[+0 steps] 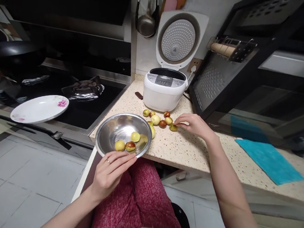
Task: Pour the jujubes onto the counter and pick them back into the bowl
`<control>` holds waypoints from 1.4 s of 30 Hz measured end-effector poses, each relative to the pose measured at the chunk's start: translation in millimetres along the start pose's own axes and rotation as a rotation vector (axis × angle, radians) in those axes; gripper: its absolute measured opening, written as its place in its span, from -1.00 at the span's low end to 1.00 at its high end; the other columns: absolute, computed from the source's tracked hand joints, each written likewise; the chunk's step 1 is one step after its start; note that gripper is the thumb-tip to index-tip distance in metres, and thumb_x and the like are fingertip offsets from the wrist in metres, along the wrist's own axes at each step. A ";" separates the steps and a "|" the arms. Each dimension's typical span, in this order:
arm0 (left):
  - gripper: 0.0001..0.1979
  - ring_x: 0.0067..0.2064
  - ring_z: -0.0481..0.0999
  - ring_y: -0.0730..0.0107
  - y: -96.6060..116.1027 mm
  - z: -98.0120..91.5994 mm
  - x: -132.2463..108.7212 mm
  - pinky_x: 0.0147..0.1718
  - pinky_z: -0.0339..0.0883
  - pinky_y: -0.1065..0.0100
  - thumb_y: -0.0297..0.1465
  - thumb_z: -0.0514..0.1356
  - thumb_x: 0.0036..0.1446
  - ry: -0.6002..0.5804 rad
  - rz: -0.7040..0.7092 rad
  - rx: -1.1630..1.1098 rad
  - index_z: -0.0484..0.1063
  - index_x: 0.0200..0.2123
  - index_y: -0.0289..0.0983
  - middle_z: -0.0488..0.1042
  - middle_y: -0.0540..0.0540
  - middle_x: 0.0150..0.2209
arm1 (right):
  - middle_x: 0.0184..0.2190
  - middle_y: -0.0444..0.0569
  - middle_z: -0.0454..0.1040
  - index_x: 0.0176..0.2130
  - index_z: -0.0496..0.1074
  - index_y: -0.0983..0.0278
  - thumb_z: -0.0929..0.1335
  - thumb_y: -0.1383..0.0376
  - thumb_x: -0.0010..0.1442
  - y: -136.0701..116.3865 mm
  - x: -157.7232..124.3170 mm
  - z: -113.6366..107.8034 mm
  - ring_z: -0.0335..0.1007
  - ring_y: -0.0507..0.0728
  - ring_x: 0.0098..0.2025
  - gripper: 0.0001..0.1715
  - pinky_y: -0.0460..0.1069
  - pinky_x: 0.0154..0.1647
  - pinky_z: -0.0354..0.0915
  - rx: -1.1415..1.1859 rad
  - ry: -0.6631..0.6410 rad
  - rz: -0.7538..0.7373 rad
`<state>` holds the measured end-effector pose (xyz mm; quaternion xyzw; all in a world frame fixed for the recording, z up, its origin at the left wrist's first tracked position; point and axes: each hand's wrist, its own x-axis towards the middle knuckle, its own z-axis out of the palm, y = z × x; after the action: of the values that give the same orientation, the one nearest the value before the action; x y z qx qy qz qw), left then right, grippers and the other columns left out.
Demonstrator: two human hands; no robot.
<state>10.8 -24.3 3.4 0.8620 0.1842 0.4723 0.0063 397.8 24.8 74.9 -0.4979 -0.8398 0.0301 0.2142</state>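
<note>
A shiny metal bowl (107,127) stands at the counter's edge with a yellow-green jujube (119,145), a brown-mottled jujube (130,146) and a paler one (135,136) inside. My left hand (111,170) rests on its near rim, fingers over the edge and a ring on one finger; the thumb is hidden. To the bowl's right, several more green and reddish-brown jujubes (155,119) lie loose on the counter. At the right end of that group my right hand (193,123) has its fingertips closed at a greenish-brown jujube (173,127), which sits at counter level.
Behind the fruit stands a white rice cooker (163,95) with its lid up. An oval plate (40,108) juts over the front of the gas hob (85,88); a wok (8,52) is farther left. A black oven (247,94) and a turquoise cloth (270,160) are at right.
</note>
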 end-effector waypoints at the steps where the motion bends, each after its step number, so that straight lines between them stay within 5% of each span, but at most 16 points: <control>1: -0.69 0.02 0.61 0.24 -0.1 -0.1 -0.1 -0.05 0.46 0.20 -0.50 0.08 0.41 -0.002 0.001 0.000 0.48 0.13 -0.27 0.65 -0.17 -0.05 | -0.20 -0.01 0.65 -0.24 0.64 0.18 0.39 0.35 0.28 0.2 0.2 1.6 0.59 0.20 -0.16 -0.82 0.09 -0.09 0.44 -0.017 -0.007 0.006; 13: -0.69 0.05 0.58 0.22 -0.9 -1.8 -1.4 -0.04 0.41 0.20 -0.53 0.09 0.40 -0.028 -0.001 -0.006 0.48 0.13 -0.29 0.64 -0.18 -0.02 | -0.17 -0.01 0.61 -0.21 0.63 0.20 0.43 0.32 0.23 5.2 3.0 8.3 0.53 0.16 -0.14 -0.87 0.07 -0.07 0.41 0.224 -0.131 0.063; 22: -0.68 0.06 0.57 0.22 -2.5 -0.4 -3.5 -0.03 0.41 0.19 -0.54 0.09 0.39 -0.031 0.005 -0.001 0.47 0.13 -0.29 0.64 -0.17 -0.01 | -0.24 -0.01 0.62 -0.14 0.63 0.21 0.53 0.33 0.10 1.5 5.4 10.1 0.51 0.19 -0.18 -0.73 0.10 -0.06 0.39 0.141 -0.224 0.022; 31: -0.71 0.01 0.60 0.26 0.3 2.0 1.7 -0.06 0.44 0.22 -0.55 0.08 0.39 0.023 0.020 0.005 0.49 0.09 -0.32 0.64 -0.18 -0.04 | -0.04 0.02 0.59 0.00 0.57 0.15 0.48 0.28 0.23 -34.8 9.3 7.3 0.50 0.21 0.02 -0.69 0.18 0.13 0.39 0.386 -0.076 -0.196; 42: -0.72 -0.03 0.61 0.32 -1.0 2.6 2.4 -0.09 0.45 0.25 -0.52 0.03 0.43 0.037 0.042 0.069 0.48 0.07 -0.30 0.66 -0.13 -0.05 | 0.01 0.08 0.53 0.06 0.53 0.19 0.42 0.30 0.30 -91.2 58.9 14.8 0.47 0.20 0.06 -0.68 0.14 0.07 0.47 0.410 -0.045 -0.414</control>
<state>13.8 -22.2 3.7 0.8564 0.1821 0.4817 -0.0367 292.6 31.4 105.0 -0.2614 -0.9045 0.1658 0.2933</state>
